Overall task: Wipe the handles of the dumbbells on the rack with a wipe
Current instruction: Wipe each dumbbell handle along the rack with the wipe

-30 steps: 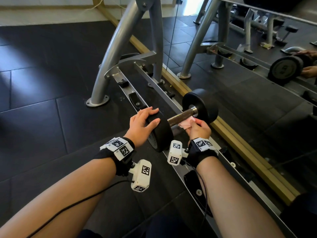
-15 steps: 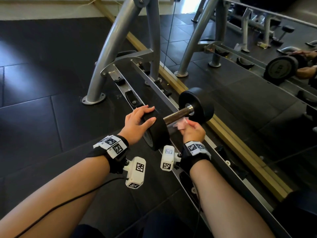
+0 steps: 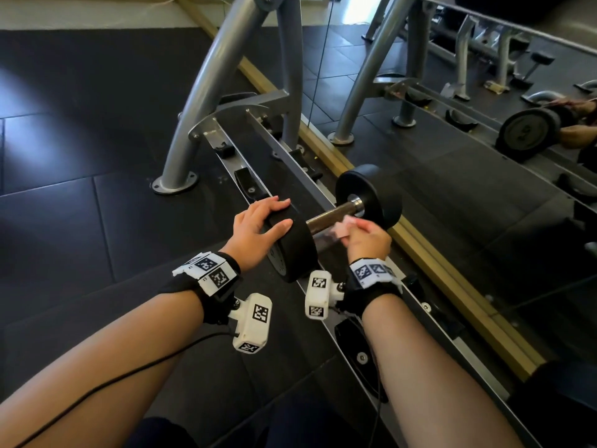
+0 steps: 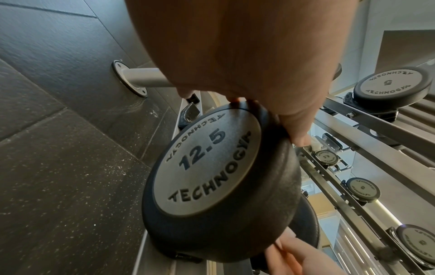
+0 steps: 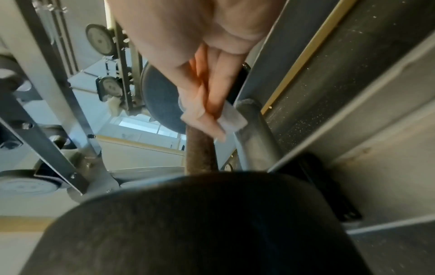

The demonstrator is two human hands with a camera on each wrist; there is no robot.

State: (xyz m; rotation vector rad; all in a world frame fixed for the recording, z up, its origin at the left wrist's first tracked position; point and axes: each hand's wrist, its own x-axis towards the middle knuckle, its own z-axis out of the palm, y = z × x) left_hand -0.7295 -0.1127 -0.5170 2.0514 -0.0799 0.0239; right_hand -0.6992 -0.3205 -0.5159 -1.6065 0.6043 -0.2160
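A black 12.5 dumbbell (image 3: 368, 192) lies across the lowest rails of the grey rack (image 3: 226, 150). Its near head (image 4: 212, 167) carries a grey "12.5 TECHNOGYM" plate. My left hand (image 3: 258, 224) lies over the top of that near head, fingers spread and fairly straight. The metal handle (image 3: 332, 213) runs between the two heads. My right hand (image 3: 365, 236) holds a small pale wipe (image 3: 342, 229) against the handle near the far head. In the right wrist view the fingers (image 5: 207, 104) press the wipe (image 5: 233, 115) onto the dark handle (image 5: 200, 148).
A wall mirror (image 3: 484, 176) with a wooden bottom strip runs along the right of the rack and repeats the dumbbell. The rack's curved legs (image 3: 206, 92) stand bolted to the dark tile floor. Smaller dumbbells (image 4: 362, 189) sit on upper rails. Black saddles (image 3: 245, 182) line the lower rail.
My right hand with the wipe has slid along the handle toward the far head. The left hand stays on the near head. The view shifted slightly.
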